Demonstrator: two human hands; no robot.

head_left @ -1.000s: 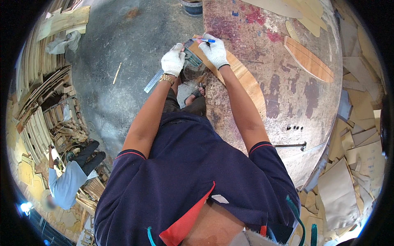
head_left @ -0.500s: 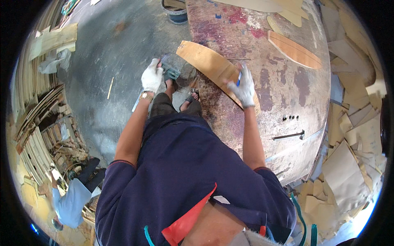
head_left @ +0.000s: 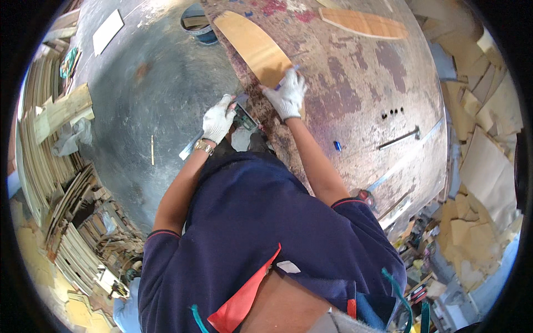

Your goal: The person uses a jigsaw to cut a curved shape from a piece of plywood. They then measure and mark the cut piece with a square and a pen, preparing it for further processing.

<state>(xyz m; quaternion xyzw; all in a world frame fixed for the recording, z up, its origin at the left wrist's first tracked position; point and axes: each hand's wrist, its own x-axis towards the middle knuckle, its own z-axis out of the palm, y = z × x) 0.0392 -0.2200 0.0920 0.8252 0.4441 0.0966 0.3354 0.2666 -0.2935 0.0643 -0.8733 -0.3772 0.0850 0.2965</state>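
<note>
My gloved left hand (head_left: 219,119) is closed at the table's near left edge. A flat pale-blue strip (head_left: 190,146) sticks out behind its wrist, its kind unclear. Against its fingertips is a dark and green metal device (head_left: 245,117), partly hidden. My gloved right hand (head_left: 288,95) bends over the lower end of a curved, tan wooden board (head_left: 252,47). A slim blue pen shows between its fingers, mostly covered. The board lies along the table's left edge, its far end reaching past that edge.
On the stained wooden table (head_left: 355,83) lie a second curved board (head_left: 363,24), a hammer (head_left: 400,139) and a small blue piece (head_left: 337,146). A bucket (head_left: 199,25) stands on the grey floor. Wood stacks (head_left: 47,127) line the left; sheet offcuts (head_left: 483,166) lie right.
My right hand has moved left and nearer my left hand, still at the board. The board now points more away from me. The whole view has shifted and turned.
</note>
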